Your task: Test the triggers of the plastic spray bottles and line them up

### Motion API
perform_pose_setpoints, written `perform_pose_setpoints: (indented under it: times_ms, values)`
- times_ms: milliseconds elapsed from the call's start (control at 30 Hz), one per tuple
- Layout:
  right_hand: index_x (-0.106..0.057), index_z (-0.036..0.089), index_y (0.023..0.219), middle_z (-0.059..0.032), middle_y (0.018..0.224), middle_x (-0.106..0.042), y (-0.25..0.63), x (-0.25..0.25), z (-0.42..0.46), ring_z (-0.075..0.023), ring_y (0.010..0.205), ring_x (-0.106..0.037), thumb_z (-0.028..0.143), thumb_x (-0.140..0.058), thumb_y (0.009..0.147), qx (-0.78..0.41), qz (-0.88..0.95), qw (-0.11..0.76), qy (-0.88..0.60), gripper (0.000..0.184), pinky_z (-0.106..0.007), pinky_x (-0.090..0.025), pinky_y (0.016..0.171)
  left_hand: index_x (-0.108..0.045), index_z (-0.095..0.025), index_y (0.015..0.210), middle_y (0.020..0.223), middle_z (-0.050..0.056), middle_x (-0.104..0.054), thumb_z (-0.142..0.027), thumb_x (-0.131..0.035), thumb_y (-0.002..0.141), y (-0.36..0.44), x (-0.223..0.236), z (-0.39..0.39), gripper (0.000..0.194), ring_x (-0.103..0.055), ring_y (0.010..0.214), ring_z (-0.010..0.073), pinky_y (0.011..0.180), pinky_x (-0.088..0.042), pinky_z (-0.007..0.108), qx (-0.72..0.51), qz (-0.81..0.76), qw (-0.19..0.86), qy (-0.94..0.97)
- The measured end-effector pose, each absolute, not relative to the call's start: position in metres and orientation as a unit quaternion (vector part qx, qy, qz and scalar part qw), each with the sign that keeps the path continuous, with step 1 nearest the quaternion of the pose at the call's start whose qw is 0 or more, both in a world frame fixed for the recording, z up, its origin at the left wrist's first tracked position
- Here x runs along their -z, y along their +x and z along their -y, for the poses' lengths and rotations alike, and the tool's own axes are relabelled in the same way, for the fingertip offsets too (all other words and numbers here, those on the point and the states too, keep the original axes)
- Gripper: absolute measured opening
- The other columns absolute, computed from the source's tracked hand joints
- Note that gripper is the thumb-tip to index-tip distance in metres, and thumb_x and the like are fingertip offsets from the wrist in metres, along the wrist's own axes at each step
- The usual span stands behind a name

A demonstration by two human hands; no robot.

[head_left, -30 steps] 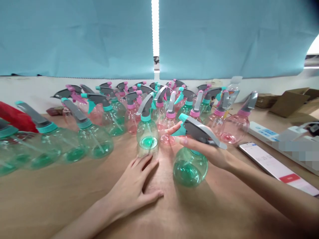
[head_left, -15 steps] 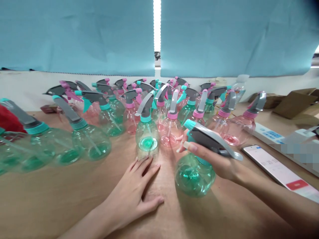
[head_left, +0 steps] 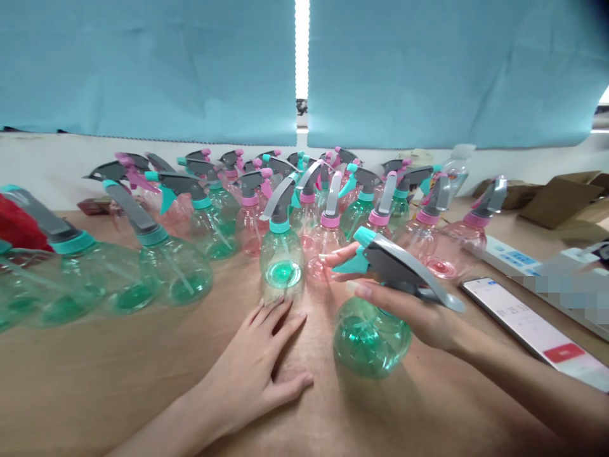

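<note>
A green spray bottle (head_left: pixel 371 346) with a grey and turquoise spray head stands on the wooden table, right of centre. Around its neck, below the spray head, is my right hand (head_left: pixel 409 308). Its fingers stretch out straight behind the trigger, and the thumb lies in front, apart from them. My left hand (head_left: pixel 261 362) lies flat on the table with fingers spread, holding nothing. Just beyond its fingertips stands another green spray bottle (head_left: pixel 281 257). A pink spray bottle (head_left: pixel 326 254) is beside that one.
Several green spray bottles (head_left: pixel 176 273) line the left side, and more green and pink ones crowd the back. On the right lie a phone (head_left: pixel 528 327) and a white power strip (head_left: pixel 514 254). Behind them are a brown cardboard box (head_left: pixel 561 200) and a clear bottle (head_left: pixel 459 165).
The fingers of my right hand have straightened and loosened from the spray bottle's trigger, which now shows fully. The bottle stays nearly in place. My left hand has not moved.
</note>
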State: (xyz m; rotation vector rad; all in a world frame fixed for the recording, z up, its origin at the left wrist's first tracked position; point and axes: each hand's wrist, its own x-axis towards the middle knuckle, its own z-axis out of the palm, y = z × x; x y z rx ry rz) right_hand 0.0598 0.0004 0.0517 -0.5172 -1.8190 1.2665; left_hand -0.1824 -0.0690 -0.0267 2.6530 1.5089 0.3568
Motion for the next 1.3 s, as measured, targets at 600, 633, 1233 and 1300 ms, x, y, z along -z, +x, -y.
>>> perform_pose_setpoints:
  times_ms: [600,633,1233,1300]
  values:
    - [-0.059,0.027,0.115,-0.003,0.123,-0.062,0.0598,-0.0475,-0.0016,-0.0177,0.108,-0.061,0.02,-0.062,0.086,-0.472,0.749,0.42,-0.201,0.03,-0.032,-0.054,0.083,-0.044,-0.02,0.14,0.148,0.017,-0.037,-0.056,-0.057,0.085,-0.1801,0.0199,0.0676,0.067,-0.034,0.134,0.0386,0.107,-0.028,0.057,-0.117,-0.487,0.044,0.864]
    - [-0.059,0.027,0.115,-0.0029,0.123,-0.063,0.0599,-0.0475,-0.0016,-0.0174,0.108,-0.061,0.019,-0.062,0.086,-0.471,0.749,0.422,-0.199,0.03,-0.031,-0.054,0.082,-0.045,-0.02,0.14,0.148,0.017,-0.037,-0.056,-0.057,0.085,-0.1803,0.02,0.0676,0.067,-0.034,0.134,0.0384,0.107,-0.028,0.057,-0.119,-0.487,0.044,0.864]
    - [-0.056,0.027,0.119,-0.0028,0.126,-0.061,0.0599,-0.0446,-0.0007,-0.0164,0.099,-0.063,0.02,-0.063,0.085,-0.49,0.734,0.42,-0.213,0.036,-0.031,-0.055,0.079,-0.043,-0.023,0.141,0.149,0.015,-0.036,-0.056,-0.056,0.086,-0.1805,0.0205,0.0683,0.065,-0.034,0.134,0.0378,0.106,-0.029,0.057,-0.125,-0.489,0.053,0.862]
    - [-0.055,0.027,0.12,-0.0027,0.126,-0.061,0.0598,-0.0452,-0.0003,-0.0161,0.098,-0.064,0.019,-0.063,0.085,-0.493,0.731,0.42,-0.214,0.036,-0.031,-0.056,0.079,-0.044,-0.023,0.14,0.149,0.014,-0.037,-0.057,-0.057,0.086,-0.1803,0.0206,0.0682,0.065,-0.035,0.133,0.0382,0.106,-0.029,0.057,-0.126,-0.49,0.055,0.861]
